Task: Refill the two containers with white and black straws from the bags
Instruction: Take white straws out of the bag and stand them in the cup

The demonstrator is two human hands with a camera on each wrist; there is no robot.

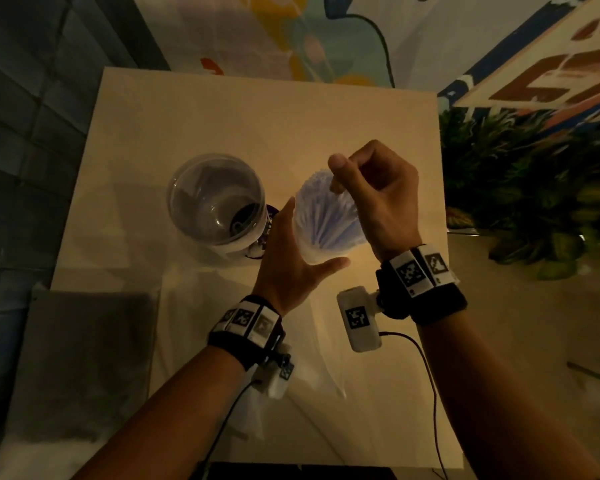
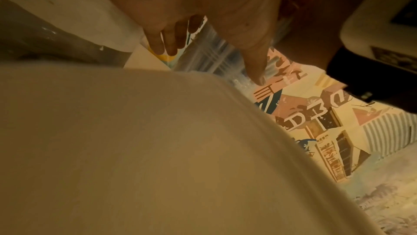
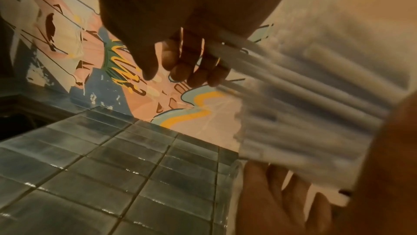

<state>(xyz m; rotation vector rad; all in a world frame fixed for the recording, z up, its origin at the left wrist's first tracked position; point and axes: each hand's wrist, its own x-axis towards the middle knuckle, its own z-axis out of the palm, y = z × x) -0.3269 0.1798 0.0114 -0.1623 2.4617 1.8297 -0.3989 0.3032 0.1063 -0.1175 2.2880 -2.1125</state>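
Observation:
A fanned bundle of white straws (image 1: 326, 216) stands upright over the middle of the beige table (image 1: 222, 109). Its lower part looks wrapped in clear plastic; I cannot tell whether that is a bag or a container. My right hand (image 1: 340, 178) grips the straws' upper ends with curled fingers (image 3: 192, 71). My left hand (image 1: 291, 244) cups the bundle's lower part, fingers straight along its left side and thumb under it, and the straws (image 2: 203, 55) show between them. A clear container (image 1: 215, 199) with a purple-printed base stands just left, with no straws in it.
A flat dark grey packet (image 1: 84, 355) lies at the table's near left. Clear plastic film (image 1: 319, 362) lies under my wrists. Green plants (image 1: 534, 202) stand beyond the right edge. A painted wall (image 1: 291, 36) is behind and grey tiles (image 1: 25, 133) are to the left.

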